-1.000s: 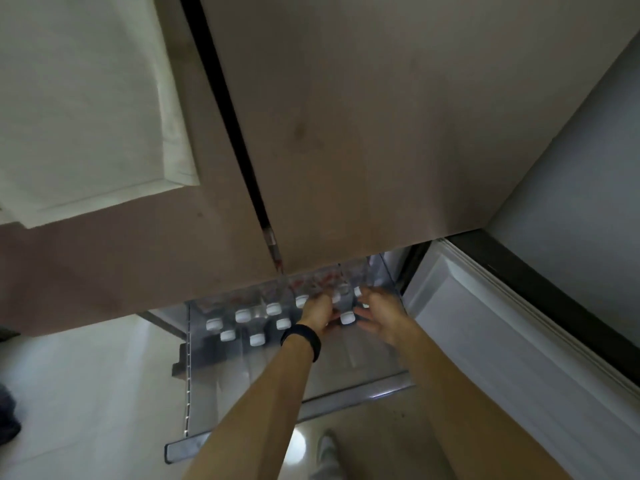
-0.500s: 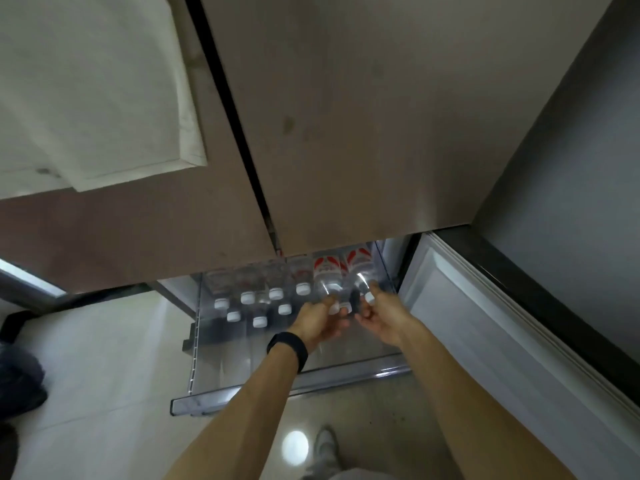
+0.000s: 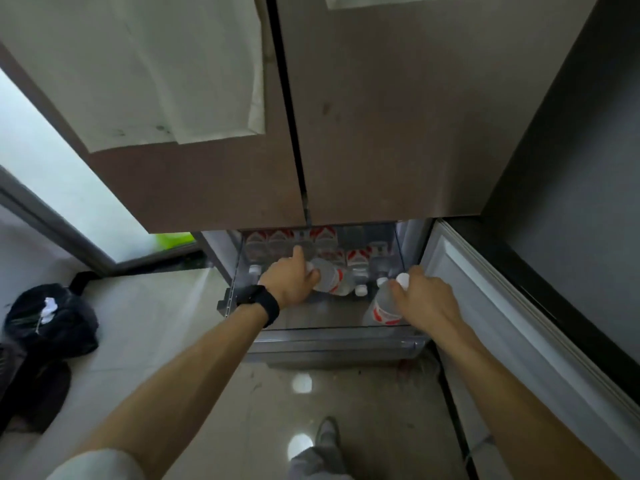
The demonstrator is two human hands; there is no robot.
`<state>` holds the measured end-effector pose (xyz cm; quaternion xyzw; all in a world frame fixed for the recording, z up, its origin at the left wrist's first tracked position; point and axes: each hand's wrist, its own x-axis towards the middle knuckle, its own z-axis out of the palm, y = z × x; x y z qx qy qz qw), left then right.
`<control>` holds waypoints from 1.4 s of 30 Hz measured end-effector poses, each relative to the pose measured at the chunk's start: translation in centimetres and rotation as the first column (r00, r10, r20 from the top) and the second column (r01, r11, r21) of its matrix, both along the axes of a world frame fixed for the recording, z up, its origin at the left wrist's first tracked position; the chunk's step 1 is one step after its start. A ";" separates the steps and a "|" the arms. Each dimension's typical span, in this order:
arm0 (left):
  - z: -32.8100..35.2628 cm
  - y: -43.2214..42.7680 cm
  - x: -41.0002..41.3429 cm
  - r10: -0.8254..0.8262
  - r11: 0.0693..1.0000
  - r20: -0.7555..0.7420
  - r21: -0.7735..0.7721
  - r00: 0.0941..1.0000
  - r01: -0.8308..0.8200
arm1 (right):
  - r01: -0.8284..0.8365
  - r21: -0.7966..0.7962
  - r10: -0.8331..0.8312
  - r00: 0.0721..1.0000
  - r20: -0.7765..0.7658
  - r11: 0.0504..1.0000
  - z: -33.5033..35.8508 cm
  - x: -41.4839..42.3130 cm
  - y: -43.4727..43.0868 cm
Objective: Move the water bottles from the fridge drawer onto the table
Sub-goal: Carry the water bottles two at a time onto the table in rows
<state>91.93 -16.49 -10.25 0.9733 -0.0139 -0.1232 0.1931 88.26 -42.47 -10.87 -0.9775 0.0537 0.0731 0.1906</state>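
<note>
The clear fridge drawer [image 3: 332, 341] is pulled out below the brown fridge doors. Several water bottles with white caps and red labels stand in it, among them one at the back [image 3: 358, 259]. My left hand [image 3: 289, 282], with a black watch on the wrist, grips the neck of a tilted bottle [image 3: 332, 279] in the drawer's middle. My right hand [image 3: 424, 299] holds a second bottle [image 3: 384, 303] by its top, lifted at the drawer's right front.
An open fridge door [image 3: 502, 327] stands at the right of the drawer. A black bag [image 3: 52, 320] lies on the tiled floor at the left. My foot [image 3: 327, 433] is on the floor in front of the drawer.
Both hands have closed on bottles and drawn apart; the right one has pulled its bottle toward the drawer's front right. The camera has tilted and the drawer shows more fully.
</note>
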 end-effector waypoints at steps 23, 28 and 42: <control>-2.4 4.5 1.2 -0.192 0.979 0.017 -0.065 0.981 0.193 | -0.206 0.076 0.190 0.966 0.177 0.976 -4.5 1.7 7.2; -4.2 4.9 1.5 -0.123 0.975 0.081 -0.177 0.989 0.135 | -0.140 0.151 0.114 0.979 0.171 0.979 -5.8 2.2 7.3; -10.0 4.6 2.2 -0.100 0.880 -0.076 -0.472 0.992 0.053 | -0.057 0.469 0.089 0.995 -0.046 0.881 -10.3 3.5 8.3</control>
